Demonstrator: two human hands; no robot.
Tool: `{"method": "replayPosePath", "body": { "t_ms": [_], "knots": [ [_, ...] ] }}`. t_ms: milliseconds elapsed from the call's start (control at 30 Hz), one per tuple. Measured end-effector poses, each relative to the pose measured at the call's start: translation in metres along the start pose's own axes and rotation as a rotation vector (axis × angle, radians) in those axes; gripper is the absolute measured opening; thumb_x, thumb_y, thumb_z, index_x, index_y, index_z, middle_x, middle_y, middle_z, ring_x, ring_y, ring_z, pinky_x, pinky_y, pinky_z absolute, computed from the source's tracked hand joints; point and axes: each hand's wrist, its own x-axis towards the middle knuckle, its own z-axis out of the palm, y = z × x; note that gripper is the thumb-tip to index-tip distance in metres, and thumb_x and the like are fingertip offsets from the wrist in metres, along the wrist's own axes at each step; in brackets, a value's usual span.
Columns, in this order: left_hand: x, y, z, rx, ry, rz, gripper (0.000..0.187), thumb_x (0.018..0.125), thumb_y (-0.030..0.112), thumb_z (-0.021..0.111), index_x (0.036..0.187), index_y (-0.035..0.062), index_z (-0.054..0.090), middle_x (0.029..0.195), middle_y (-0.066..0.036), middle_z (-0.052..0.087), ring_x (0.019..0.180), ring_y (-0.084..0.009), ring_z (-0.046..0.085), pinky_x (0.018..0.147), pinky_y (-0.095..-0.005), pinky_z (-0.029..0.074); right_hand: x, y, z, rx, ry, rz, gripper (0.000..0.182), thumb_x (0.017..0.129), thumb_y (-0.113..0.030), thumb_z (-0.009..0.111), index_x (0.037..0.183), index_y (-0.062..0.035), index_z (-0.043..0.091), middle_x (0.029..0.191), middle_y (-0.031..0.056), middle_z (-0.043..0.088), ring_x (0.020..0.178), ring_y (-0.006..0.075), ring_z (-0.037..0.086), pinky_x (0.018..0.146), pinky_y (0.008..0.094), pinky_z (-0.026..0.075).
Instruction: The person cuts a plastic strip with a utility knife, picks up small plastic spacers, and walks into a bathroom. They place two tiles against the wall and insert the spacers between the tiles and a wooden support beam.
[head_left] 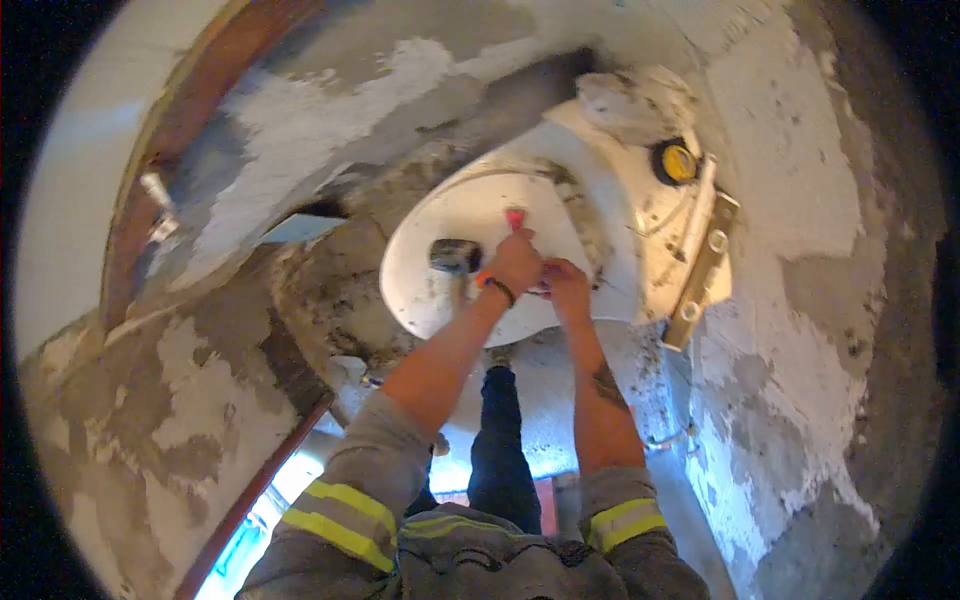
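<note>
My left hand [515, 264] is closed around a small tool with a red end [515, 218], which sticks out past the fingers; an orange part shows by the wrist. My right hand [568, 288] is right beside it, its fingers pinched together at the left hand. What the right fingers hold is too small to make out. Both hands are over a white rounded fixture [420, 290], like a toilet lid or basin, dusted with dirt. A mallet with a dark head [455, 255] lies on it, just left of my left hand.
Right of the fixture, a yellow and black tape measure [676, 162] and a spirit level [704, 270] lie on a dirty pale surface, near a crumpled plastic bag [625, 105]. Rough, patchy plaster walls [800, 220] close in on both sides. A pipe fitting [668, 440] is low on the right.
</note>
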Motion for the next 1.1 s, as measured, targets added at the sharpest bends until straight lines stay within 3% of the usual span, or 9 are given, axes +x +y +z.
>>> {"method": "replayPosePath", "body": {
  "t_ms": [67,200,433,500,600,800,833,900,1100],
  "knots": [
    [-0.008,0.005,-0.003,-0.083,0.200,-0.103,0.025,0.080,0.010,0.053,0.101,0.0018,0.063,0.084,-0.020,0.065,0.076,-0.0378,0.065,0.069,-0.0493,0.053,0.029,0.050,-0.001,-0.459,0.048,-0.387,0.017,0.081,-0.003,0.057,0.094,-0.0011,0.067,0.088,0.0096,0.069,0.068,0.0175,0.064,0.060,0.0284,0.054],
    [-0.010,-0.008,-0.006,0.048,0.098,-0.172,0.024,0.079,0.009,0.054,0.100,0.0008,0.062,0.083,-0.020,0.066,0.077,-0.0372,0.066,0.067,-0.0461,0.055,0.009,0.015,0.001,0.101,-0.013,-0.048,0.013,0.084,-0.008,0.058,0.094,-0.0039,0.065,0.081,0.0066,0.066,0.061,0.0167,0.061,0.052,0.0280,0.047],
    [-0.031,-0.002,-0.030,-0.135,-0.003,-0.158,0.019,0.083,0.015,0.054,0.093,0.0046,0.067,0.089,-0.020,0.067,0.082,-0.0353,0.067,0.072,-0.0443,0.055,-0.008,-0.018,-0.005,0.029,-0.048,-0.063,0.013,0.088,-0.011,0.060,0.100,-0.0059,0.063,0.075,0.0011,0.061,0.057,0.0081,0.054,0.049,0.0226,0.045],
    [-0.053,0.006,-0.053,-0.228,-0.059,0.048,0.022,0.085,0.022,0.056,0.095,0.0060,0.066,0.088,-0.018,0.067,0.082,-0.0363,0.065,0.074,-0.0464,0.052,-0.023,-0.041,-0.003,-0.030,-0.034,-0.059,0.012,0.089,-0.011,0.061,0.098,-0.0052,0.063,0.075,0.0005,0.061,0.057,0.0080,0.054,0.050,0.0226,0.045],
    [-0.076,-0.011,-0.059,-0.373,0.174,0.086,0.024,0.086,0.027,0.058,0.098,0.0081,0.067,0.088,-0.016,0.067,0.085,-0.0344,0.065,0.077,-0.0457,0.051,-0.046,-0.063,0.009,-0.033,-0.085,-0.134,0.012,0.088,-0.012,0.061,0.097,-0.0034,0.065,0.074,0.0007,0.061,0.057,0.0084,0.054,0.050,0.0226,0.044],
    [-0.076,-0.034,-0.060,-0.547,0.029,-0.114,0.020,0.074,0.024,0.065,0.087,0.0111,0.070,0.080,-0.012,0.068,0.078,-0.0294,0.066,0.072,-0.0406,0.052,-0.073,-0.063,0.023,-0.208,0.005,-0.497,0.012,0.088,-0.012,0.065,0.096,-0.0024,0.066,0.075,0.0016,0.060,0.061,0.0096,0.056,0.054,0.0242,0.048],
    [-0.064,-0.045,-0.040,-0.557,0.164,0.026,0.022,0.073,0.026,0.066,0.085,0.0086,0.069,0.076,-0.013,0.068,0.070,-0.0287,0.066,0.067,-0.0404,0.051,-0.052,-0.034,0.006,-0.464,0.091,-0.715,0.011,0.088,-0.010,0.064,0.097,-0.0038,0.067,0.077,0.0010,0.062,0.062,0.0098,0.058,0.054,0.0244,0.049],
    [-0.064,-0.028,-0.060,-0.885,-0.011,-0.348,0.017,0.077,0.017,0.068,0.087,0.0026,0.064,0.076,-0.013,0.068,0.067,-0.0214,0.068,0.059,-0.0368,0.055,-0.072,-0.051,0.010,-0.029,0.149,-0.316,0.013,0.088,-0.009,0.062,0.099,-0.0062,0.068,0.080,0.0001,0.064,0.064,0.0097,0.058,0.054,0.0244,0.048],
    [-0.043,-0.028,-0.040,-1.346,-0.119,-0.553,0.025,0.081,0.010,0.068,0.103,0.0019,0.058,0.087,-0.011,0.066,0.074,-0.0197,0.068,0.058,-0.0343,0.055,-0.057,-0.030,0.027,-0.056,-0.021,-0.408,0.013,0.091,-0.010,0.061,0.102,-0.0061,0.067,0.082,0.0014,0.065,0.066,0.0085,0.057,0.056,0.0226,0.047]
  ]
}}
